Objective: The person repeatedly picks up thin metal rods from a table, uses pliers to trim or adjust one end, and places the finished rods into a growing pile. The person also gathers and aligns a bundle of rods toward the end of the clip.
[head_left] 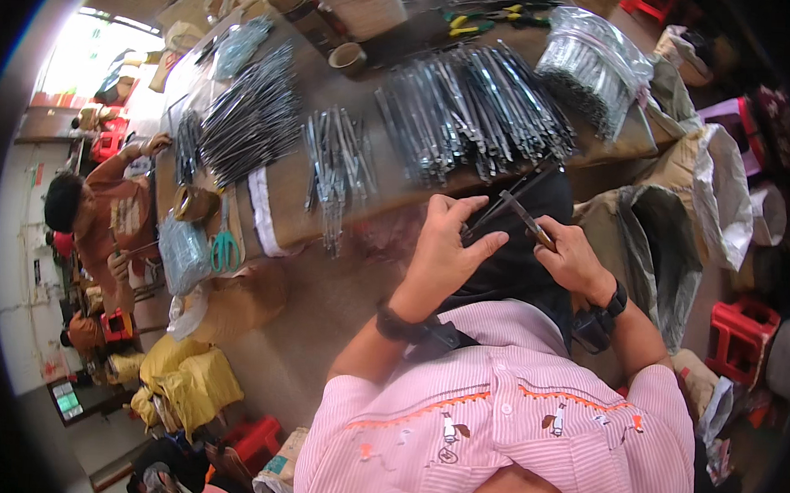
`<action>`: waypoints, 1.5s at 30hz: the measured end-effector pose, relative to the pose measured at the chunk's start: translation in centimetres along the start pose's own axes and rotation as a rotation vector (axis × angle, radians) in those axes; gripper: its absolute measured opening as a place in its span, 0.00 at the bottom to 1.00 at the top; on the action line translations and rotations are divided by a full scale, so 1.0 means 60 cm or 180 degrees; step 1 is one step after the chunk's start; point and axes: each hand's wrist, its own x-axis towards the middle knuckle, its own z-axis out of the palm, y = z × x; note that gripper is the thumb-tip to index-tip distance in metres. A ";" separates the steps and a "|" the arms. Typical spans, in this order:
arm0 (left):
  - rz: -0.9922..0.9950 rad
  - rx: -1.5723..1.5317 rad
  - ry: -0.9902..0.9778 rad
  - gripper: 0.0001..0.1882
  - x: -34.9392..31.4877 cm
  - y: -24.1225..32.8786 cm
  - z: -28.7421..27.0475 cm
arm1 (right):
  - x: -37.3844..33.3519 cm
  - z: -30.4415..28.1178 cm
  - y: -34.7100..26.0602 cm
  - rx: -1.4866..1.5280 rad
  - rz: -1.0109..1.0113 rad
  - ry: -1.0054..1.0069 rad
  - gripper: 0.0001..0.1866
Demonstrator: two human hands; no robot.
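In front of my lap, my left hand [448,246] has a thin dark metal rod [484,217] running out of its grip, with thumb and forefinger spread on either side. My right hand [574,256] is closed round the brownish handle of a hand tool [523,216] with a flat metal blade. That blade points up and left, close to the rod; whether they touch is hard to tell. Just beyond my hands, a broad pile of shiny slender metal rods [471,109] lies at the table edge. To its left is a smaller bundle of metal pieces [339,160].
The table [326,213] also bears a large heap of thin rods [252,117], a clear bag of rods [594,66] and yellow-handled pliers [466,25]. Teal scissors [226,250] lie far left, by a co-worker [110,208]. Sacks [668,250] and a red stool [742,339] stand at right.
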 end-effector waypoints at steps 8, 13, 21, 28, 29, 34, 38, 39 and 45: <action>0.0521 0.0763 0.1146 0.08 0.006 -0.045 -0.045 | 0.044 0.045 -0.021 0.0529 0.0054 -0.0467 0.24; -0.0130 0.1294 0.2002 0.12 0.045 -0.134 -0.149 | 0.041 0.035 -0.016 0.1546 0.0460 -0.0509 0.24; -0.0666 0.1976 0.1995 0.16 0.054 -0.183 -0.170 | 0.029 0.026 -0.006 0.2404 0.0735 -0.0217 0.24; -0.1046 0.0946 0.1271 0.19 0.100 -0.165 -0.099 | 0.032 0.032 -0.021 0.2665 0.0658 -0.0309 0.24; -0.1145 0.0629 0.1154 0.20 0.110 -0.167 -0.093 | 0.032 0.034 -0.025 0.2666 0.0665 -0.0353 0.25; -0.1396 -0.0993 0.0803 0.17 0.128 -0.184 -0.099 | 0.022 0.030 -0.024 0.2699 0.0729 -0.0318 0.24; -0.1182 -0.1747 0.0368 0.09 0.122 -0.180 -0.126 | 0.015 -0.004 0.014 0.2708 0.0843 -0.0039 0.16; -0.1293 -0.2038 0.0282 0.08 0.117 -0.174 -0.129 | 0.015 -0.014 0.028 0.2753 0.0761 0.0018 0.14; -0.1598 -0.2888 0.0391 0.12 0.087 -0.131 -0.131 | 0.030 -0.075 0.116 0.4455 0.0532 0.1221 0.12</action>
